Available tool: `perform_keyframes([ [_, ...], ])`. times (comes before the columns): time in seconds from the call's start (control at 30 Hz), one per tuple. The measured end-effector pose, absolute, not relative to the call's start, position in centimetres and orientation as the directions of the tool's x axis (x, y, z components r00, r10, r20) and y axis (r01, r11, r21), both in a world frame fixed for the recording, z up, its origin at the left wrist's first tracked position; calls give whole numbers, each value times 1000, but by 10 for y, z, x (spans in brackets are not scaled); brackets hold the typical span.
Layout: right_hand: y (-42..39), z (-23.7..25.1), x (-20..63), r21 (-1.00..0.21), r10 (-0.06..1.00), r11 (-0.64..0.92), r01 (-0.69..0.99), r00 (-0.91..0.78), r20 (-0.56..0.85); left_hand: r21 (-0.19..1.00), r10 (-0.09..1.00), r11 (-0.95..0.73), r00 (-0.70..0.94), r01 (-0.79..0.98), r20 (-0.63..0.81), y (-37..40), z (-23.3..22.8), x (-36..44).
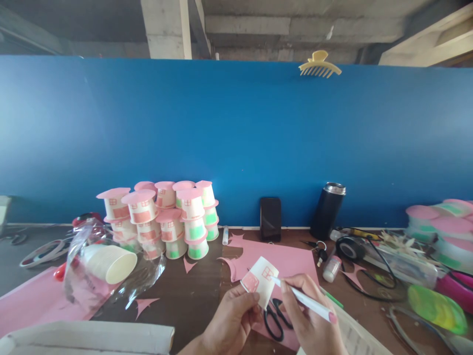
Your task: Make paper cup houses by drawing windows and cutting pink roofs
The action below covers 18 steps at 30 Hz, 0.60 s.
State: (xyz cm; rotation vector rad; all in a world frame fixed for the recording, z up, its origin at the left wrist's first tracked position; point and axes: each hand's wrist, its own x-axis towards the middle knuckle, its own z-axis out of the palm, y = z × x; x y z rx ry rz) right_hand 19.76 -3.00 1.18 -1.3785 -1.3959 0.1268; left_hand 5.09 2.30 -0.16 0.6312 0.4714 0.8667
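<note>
Blue panel (pixel 236 128) backs a cluttered brown bench (pixel 199 296); with the cup (pixel 260 282) as the clock's centre, stacks of cups (pixel 170 223) stand at ten o'clock, a phone (pixel 270 219) at twelve and a bottle (pixel 325 217) between one and two. What could go wrong looks small but real: if the cup twists in its grip, the pen (pixel 305 298) could stray off the red window drawn on it. A thumb sliding towards ten o'clock might smear the red patch, should that ink be wet, and too hard a squeeze could dent the wall, which looks like thin paper. Scissors (pixel 273 325) lie at five o'clock, close to both hands, so a dropping wrist might knock them. The cup sits tilted at the fingertips of the left hand (pixel 232 318), pinched with the thumb in front and the other fingers partly hidden behind. At four o'clock, the right hand (pixel 312 320) has its fingers closed around the pen, whose tip reaches the window; whether it touches, I cannot tell.
</note>
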Motion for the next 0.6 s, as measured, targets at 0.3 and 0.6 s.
perform_keyframes([
  [0.3,-29,10,198,-738,762,309,600,308,569,667,820,495,554,-557,-147,25,-4,52],
  [0.6,-29,9,198,-739,769,300,603,306,562,670,825,492,543,-556,-156,26,-4,51],
])
